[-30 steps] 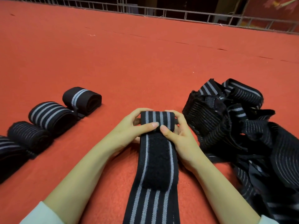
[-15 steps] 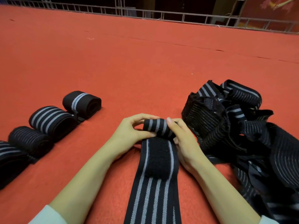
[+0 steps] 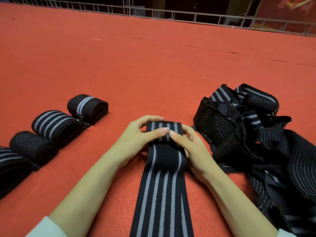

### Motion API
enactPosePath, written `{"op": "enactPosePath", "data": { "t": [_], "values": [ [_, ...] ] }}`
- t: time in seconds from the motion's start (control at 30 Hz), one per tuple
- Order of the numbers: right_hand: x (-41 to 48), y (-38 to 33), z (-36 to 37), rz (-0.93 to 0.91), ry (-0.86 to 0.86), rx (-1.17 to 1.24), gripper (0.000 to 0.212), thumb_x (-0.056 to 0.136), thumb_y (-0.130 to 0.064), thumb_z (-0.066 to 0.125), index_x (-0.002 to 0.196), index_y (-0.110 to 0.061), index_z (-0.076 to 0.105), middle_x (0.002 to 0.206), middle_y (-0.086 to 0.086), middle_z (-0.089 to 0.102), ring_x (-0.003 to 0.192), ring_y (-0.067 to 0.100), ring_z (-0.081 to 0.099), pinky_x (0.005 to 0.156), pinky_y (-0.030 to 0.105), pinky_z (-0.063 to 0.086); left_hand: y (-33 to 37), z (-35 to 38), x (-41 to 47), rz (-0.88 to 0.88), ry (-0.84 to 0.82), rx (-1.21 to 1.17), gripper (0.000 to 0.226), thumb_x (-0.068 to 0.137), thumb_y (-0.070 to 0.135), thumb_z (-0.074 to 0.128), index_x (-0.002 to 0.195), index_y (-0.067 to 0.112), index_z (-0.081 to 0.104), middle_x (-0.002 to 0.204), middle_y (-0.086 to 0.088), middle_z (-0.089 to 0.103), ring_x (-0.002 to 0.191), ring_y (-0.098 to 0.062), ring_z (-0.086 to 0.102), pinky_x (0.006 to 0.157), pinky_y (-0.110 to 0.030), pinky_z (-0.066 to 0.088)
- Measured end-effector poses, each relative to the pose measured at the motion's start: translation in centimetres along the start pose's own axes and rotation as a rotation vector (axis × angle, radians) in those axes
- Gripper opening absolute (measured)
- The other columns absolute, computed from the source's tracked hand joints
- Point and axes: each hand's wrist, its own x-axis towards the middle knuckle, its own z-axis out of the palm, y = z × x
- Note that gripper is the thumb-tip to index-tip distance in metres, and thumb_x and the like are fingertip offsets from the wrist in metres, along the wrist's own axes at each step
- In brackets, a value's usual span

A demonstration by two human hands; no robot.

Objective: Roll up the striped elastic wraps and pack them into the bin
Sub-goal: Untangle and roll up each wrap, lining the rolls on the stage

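- Fingers (image 3: pixel 154 132) of both hands are clenched round the rolled end of a striped wrap (image 3: pixel 162 194). The left hand (image 3: pixel 135 135) grips it from the left and the right hand (image 3: pixel 195 149) from the right, with the thumbs meeting on top of the roll.
- That wrap lies mid-way across the red surface (image 3: pixel 153 65), its unrolled length running flat toward the person between the forearms (a black fuzzy patch (image 3: pixel 165 156) sits just below the roll).
- Four rolled wraps (image 3: pixel 54 124) lie in a slanted row at the left, well apart from the hands (the nearest only partly in sight).
- A tangled heap of loose wraps (image 3: pixel 256 134) sits at the right, just beside the right hand.
- A metal railing (image 3: pixel 171 14) edges the far side.
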Motion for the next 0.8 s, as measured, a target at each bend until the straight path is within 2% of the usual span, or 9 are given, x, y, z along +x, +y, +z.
{"op": "enactPosePath", "data": {
  "t": [0.13, 0.27, 0.37, 0.43, 0.5, 0.57, 0.63, 0.7, 0.8],
  "values": [
    [0.0, 0.0, 0.3, 0.003, -0.009, 0.033, 0.050, 0.083, -0.016, 0.062, 0.130, -0.006, 0.048, 0.103, 0.010, 0.073, 0.093, 0.021, 0.070, 0.077, 0.027, 0.056, -0.2, 0.4, 0.0, 0.051, 0.049, 0.027, 0.046, 0.069, 0.033, 0.076, 0.112, 0.024, 0.064, 0.102, 0.005, 0.070, 0.087, -0.007, 0.067, 0.075, -0.019, 0.053],
    [0.0, 0.2, 0.2, -0.015, -0.026, 0.024, 0.046, 0.092, -0.007, 0.055, 0.136, -0.010, 0.043, 0.115, 0.013, 0.069, 0.102, 0.022, 0.067, 0.081, 0.025, 0.055, -0.3, -0.3, -0.1, -0.088, -0.128, -0.110, 0.051, 0.077, 0.038, 0.071, 0.125, 0.032, 0.054, 0.113, -0.002, 0.068, 0.091, -0.015, 0.066, 0.068, -0.027, 0.050],
    [-0.1, 0.2, 0.1, -0.032, -0.010, 0.011, 0.062, 0.087, -0.014, 0.058, 0.144, -0.016, 0.033, 0.120, 0.009, 0.067, 0.110, 0.019, 0.064, 0.090, 0.028, 0.052, -0.2, -0.3, -0.2, -0.087, -0.175, -0.086, 0.049, 0.079, 0.025, 0.071, 0.124, 0.030, 0.053, 0.114, -0.005, 0.068, 0.096, -0.017, 0.068, 0.071, -0.031, 0.055],
    [-0.1, 0.1, 0.2, -0.015, -0.013, -0.013, 0.081, 0.079, -0.022, 0.063, 0.149, -0.022, 0.021, 0.120, 0.003, 0.067, 0.113, 0.017, 0.063, 0.097, 0.032, 0.050, -0.3, -0.4, 0.0, -0.010, -0.100, -0.048, 0.047, 0.076, 0.023, 0.077, 0.119, 0.030, 0.057, 0.114, -0.004, 0.067, 0.104, -0.019, 0.067, 0.076, -0.036, 0.056],
    [-0.1, 0.1, 0.4, 0.061, -0.018, -0.030, 0.097, 0.070, -0.025, 0.071, 0.150, -0.025, 0.015, 0.110, -0.004, 0.072, 0.107, 0.014, 0.066, 0.095, 0.031, 0.050, -0.6, -0.8, 0.4, 0.061, 0.009, -0.034, 0.048, 0.074, 0.024, 0.079, 0.116, 0.032, 0.059, 0.112, 0.001, 0.068, 0.108, -0.018, 0.065, 0.084, -0.038, 0.055],
    [-0.2, 0.3, 0.6, 0.156, -0.053, -0.064, 0.091, 0.066, -0.020, 0.083, 0.141, -0.014, 0.033, 0.105, 0.003, 0.073, 0.100, 0.020, 0.069, 0.088, 0.033, 0.054, -0.9, -1.2, 0.7, 0.082, 0.081, -0.036, 0.050, 0.072, 0.026, 0.079, 0.117, 0.034, 0.058, 0.112, 0.002, 0.068, 0.108, -0.019, 0.065, 0.086, -0.039, 0.054],
    [-0.2, 0.4, 0.5, 0.207, -0.073, -0.143, 0.071, 0.068, -0.008, 0.084, 0.128, -0.005, 0.046, 0.105, 0.014, 0.072, 0.095, 0.028, 0.070, 0.088, 0.041, 0.056, -1.1, -1.3, 0.8, 0.073, 0.107, -0.050, 0.054, 0.075, 0.025, 0.080, 0.122, 0.035, 0.055, 0.111, -0.001, 0.068, 0.104, -0.021, 0.066, 0.080, -0.038, 0.055],
    [-0.2, 0.5, 0.4, 0.219, -0.047, -0.186, 0.053, 0.073, 0.004, 0.076, 0.118, -0.003, 0.049, 0.102, 0.016, 0.072, 0.092, 0.029, 0.071, 0.086, 0.042, 0.056, -1.1, -1.3, 0.8, 0.058, 0.133, -0.071, 0.057, 0.075, 0.025, 0.078, 0.125, 0.034, 0.052, 0.110, -0.005, 0.069, 0.103, -0.022, 0.068, 0.078, -0.038, 0.056],
    [-0.1, 0.3, 0.2, 0.240, -0.083, -0.188, 0.048, 0.077, 0.014, 0.067, 0.115, -0.005, 0.046, 0.104, 0.017, 0.071, 0.089, 0.027, 0.070, 0.081, 0.037, 0.057, -1.0, -1.4, 0.9, 0.063, 0.182, -0.119, 0.062, 0.069, 0.027, 0.076, 0.126, 0.031, 0.052, 0.110, -0.009, 0.069, 0.108, -0.026, 0.065, 0.089, -0.045, 0.054]
  ]
}}
